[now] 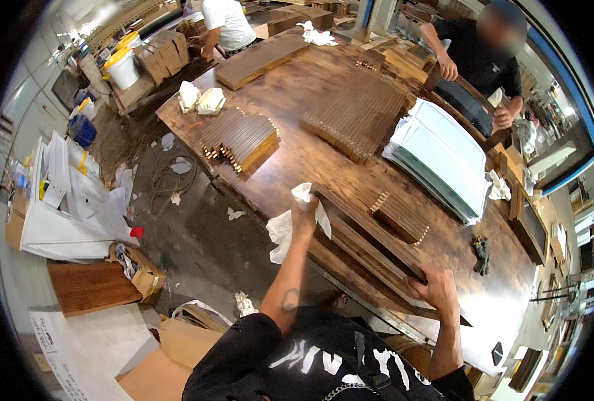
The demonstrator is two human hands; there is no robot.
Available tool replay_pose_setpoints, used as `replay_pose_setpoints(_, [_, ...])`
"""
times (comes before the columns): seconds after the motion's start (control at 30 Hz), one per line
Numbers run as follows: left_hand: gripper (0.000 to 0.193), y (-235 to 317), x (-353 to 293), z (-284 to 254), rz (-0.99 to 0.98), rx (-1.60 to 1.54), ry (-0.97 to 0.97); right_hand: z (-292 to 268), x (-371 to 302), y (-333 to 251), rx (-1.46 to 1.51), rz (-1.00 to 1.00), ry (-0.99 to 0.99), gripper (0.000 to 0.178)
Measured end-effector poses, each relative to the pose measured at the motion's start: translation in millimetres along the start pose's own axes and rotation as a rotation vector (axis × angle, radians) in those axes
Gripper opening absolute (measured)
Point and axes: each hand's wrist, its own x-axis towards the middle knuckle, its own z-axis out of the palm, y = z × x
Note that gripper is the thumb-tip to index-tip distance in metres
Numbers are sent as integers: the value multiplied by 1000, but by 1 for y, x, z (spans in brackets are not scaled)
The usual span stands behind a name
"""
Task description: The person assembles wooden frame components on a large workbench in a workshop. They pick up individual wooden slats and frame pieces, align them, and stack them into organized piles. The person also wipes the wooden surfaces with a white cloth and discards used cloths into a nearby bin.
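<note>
The left hand (pixel 303 217) is closed around a crumpled white cloth (pixel 285 227), pressing it against the far end of a long dark wooden board (pixel 363 234) that lies along the near edge of the big brown workbench (pixel 297 93). The right hand (pixel 436 284) clamps down on the board's near end, fingers curled over its edge. A second, similar board seems to lie just under or beside the first (the stacking is hard to read at this angle).

On the bench I count three groups of slim brown wooden strips with pale ends: a stack (pixel 240 139) near the left edge, a wide spread row (pixel 357 110) in the middle, and a small bundle (pixel 398 215) just beyond the held board. One pile of pale greenish-white sheets (pixel 444 157) sits to the right of the row. Two folded white cloths (pixel 200 99) rest at the bench's far left corner, and another lies farther back.

Two other people stand at the far side. On the floor at left, an open cardboard box (pixel 140 271) holds rags and scraps; a white bucket (pixel 122 67) with a yellow lid stands farther off.
</note>
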Motion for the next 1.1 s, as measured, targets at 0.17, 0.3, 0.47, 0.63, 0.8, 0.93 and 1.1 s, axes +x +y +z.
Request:
replay_pose_setpoints(0.17, [32, 6, 2, 13, -108, -359, 96, -1, 2, 1, 18, -11, 24, 30])
replay_pose_setpoints(0.3, [35, -5, 40, -9, -222, -490, 237, 2, -4, -7, -6, -14, 107, 28])
replay_pose_setpoints(0.47, [21, 25, 38, -82, -328, -240, 288, 20, -68, 21, 58, 224, 279, 44])
replay_pose_setpoints(0.63, [22, 36, 32, -185, -374, 140, 141, 23, -151, 45, -114, 496, 218, 29])
replay_pose_setpoints(0.8, [46, 63, 9, -188, -821, 44, -115, 59, -187, 19, -32, 517, 268, 28])
replay_pose_setpoints(0.93, [55, 111, -11, -82, -1150, 46, -254, 73, -199, -5, -33, 540, 310, 32])
replay_pose_setpoints(1.1, [28, 74, 14, -90, -1026, 333, -674, 81, -211, -6, 48, 528, 339, 39])
